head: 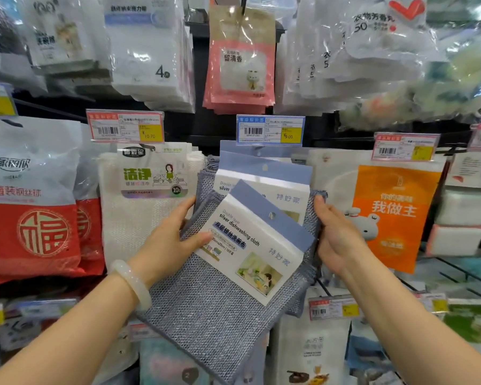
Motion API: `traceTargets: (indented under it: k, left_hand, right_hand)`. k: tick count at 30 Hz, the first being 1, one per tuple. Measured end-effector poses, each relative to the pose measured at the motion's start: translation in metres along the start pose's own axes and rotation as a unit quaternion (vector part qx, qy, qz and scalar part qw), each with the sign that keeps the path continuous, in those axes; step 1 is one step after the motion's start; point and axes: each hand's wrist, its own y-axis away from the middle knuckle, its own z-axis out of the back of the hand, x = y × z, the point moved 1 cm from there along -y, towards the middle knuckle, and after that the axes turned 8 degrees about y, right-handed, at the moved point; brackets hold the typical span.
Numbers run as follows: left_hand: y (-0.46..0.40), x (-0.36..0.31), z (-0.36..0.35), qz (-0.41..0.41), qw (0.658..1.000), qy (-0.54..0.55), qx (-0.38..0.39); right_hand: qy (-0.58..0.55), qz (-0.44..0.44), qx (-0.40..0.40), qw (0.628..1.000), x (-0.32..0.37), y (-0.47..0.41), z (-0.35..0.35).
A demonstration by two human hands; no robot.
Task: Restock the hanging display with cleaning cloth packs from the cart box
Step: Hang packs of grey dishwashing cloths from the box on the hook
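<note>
A tilted pack of grey-blue silver dishwashing cloths (228,295) with a white and blue header card sits in front of the display. My left hand (172,237) grips its left edge, thumb on the card. My right hand (336,232) holds the right edge of the cloth packs. Behind it, more of the same packs (264,176) hang on the hook under a blue price tag (270,130). The cart box is out of view.
White cloth packs (147,201) hang to the left, red steel-wool bags (31,212) further left. An orange pack (392,215) and white sponges (461,218) hang to the right. Pink and white packs (240,65) fill the upper row. Lower hooks hold more goods.
</note>
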Motion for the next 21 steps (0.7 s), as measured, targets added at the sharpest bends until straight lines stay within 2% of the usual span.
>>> traceTargets:
  k: [3,7,11,17,19,21]
  left_hand:
    - [-0.001,-0.005,0.003,-0.008,1.000,-0.016,0.010]
    - [0.001,-0.010,0.002,-0.034,0.999,-0.020,-0.015]
    - [0.000,-0.016,0.001,-0.074,0.996,-0.052,0.011]
    - [-0.007,-0.019,-0.003,-0.068,0.997,-0.033,-0.007]
    - [-0.008,-0.014,-0.008,-0.067,0.998,0.000,-0.020]
    - [-0.008,-0.012,-0.013,-0.063,0.997,0.023,-0.024]
  right_hand:
    - [0.003,0.015,0.011,1.000,0.007,-0.007,-0.001]
    - [0.005,0.044,0.004,0.999,0.014,-0.013,-0.006]
    - [-0.008,0.062,0.011,0.998,0.021,-0.016,-0.007]
    - [-0.014,0.108,-0.012,0.994,0.028,-0.019,-0.010]
    - [0.011,0.145,-0.033,0.989,0.025,-0.019,-0.006]
    - [0.084,0.205,-0.045,0.974,0.021,-0.019,0.000]
